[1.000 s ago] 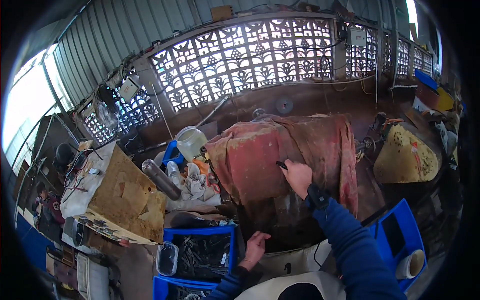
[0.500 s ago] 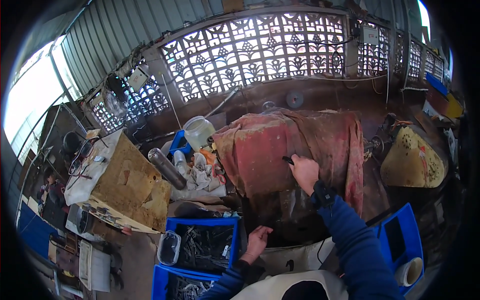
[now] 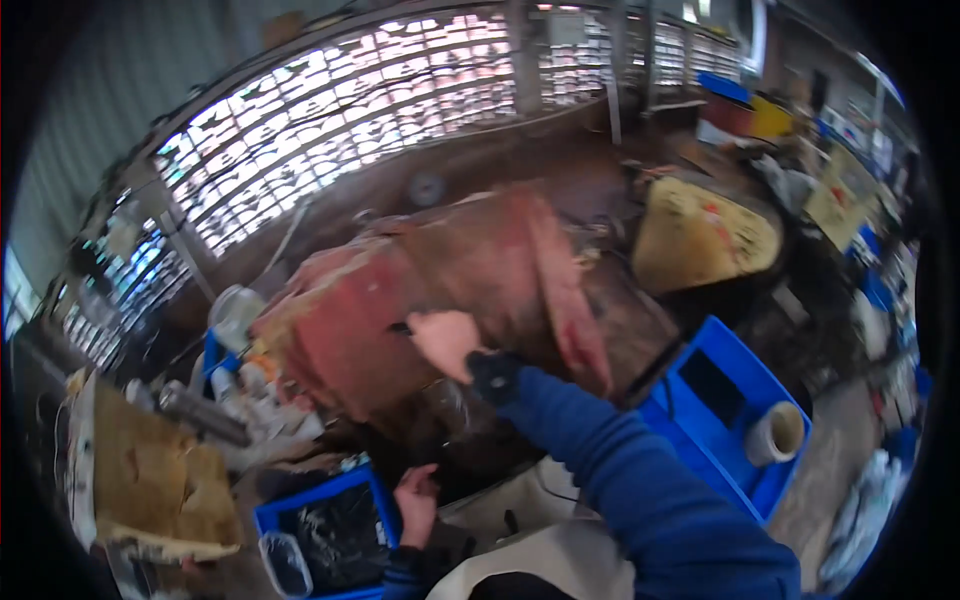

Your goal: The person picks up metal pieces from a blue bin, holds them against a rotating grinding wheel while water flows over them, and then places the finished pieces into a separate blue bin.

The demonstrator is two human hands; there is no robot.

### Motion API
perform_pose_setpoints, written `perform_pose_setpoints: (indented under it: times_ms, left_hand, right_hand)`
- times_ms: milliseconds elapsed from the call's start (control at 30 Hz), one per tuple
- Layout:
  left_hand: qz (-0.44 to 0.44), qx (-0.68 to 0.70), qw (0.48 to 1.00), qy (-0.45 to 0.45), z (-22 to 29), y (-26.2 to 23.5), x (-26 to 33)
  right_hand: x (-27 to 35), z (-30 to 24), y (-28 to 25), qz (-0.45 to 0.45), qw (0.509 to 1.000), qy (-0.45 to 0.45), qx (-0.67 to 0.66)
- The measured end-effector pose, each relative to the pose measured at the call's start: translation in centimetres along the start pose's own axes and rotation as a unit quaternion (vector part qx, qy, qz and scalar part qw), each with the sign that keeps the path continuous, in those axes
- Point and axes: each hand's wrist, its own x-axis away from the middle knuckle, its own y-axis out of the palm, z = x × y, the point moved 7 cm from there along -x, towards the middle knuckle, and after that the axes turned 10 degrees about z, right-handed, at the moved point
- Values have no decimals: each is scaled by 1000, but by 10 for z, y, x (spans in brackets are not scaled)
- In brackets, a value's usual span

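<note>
My right hand [image 3: 445, 342] is closed on a small dark piece [image 3: 400, 328] whose kind I cannot make out; one end juts past the fingertips. It hovers in front of a stained red cloth [image 3: 345, 325] draped over a bulky form. Lower down, my left hand [image 3: 417, 505] is beside the right edge of a blue bin [image 3: 386, 502], fingers loosely bent and apart, with nothing visible in it. Dark strips fill the bin, smeared by motion. A clear plastic tub [image 3: 286, 565] rests at its left rim.
To the right, a blue tray [image 3: 690, 440] holds a pale cylindrical container [image 3: 776, 436]. A stained yellowish board [image 3: 700, 235] stands behind it. On the left are a worn box [image 3: 160, 470], a metal cylinder [image 3: 203, 412] and a cloudy jar [image 3: 237, 312].
The view has swung to the right, so the cloth and bins sit further left. My right hand still holds the small dark piece. My left hand remains low beside the bin.
</note>
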Motion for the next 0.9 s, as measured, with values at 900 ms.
perform_pose_setpoints:
  times_ms: [900]
  left_hand:
    - [54,-35,998,-8,3,-9,-4]
  right_hand:
    - [-9,-15,7,22,999,-33,21]
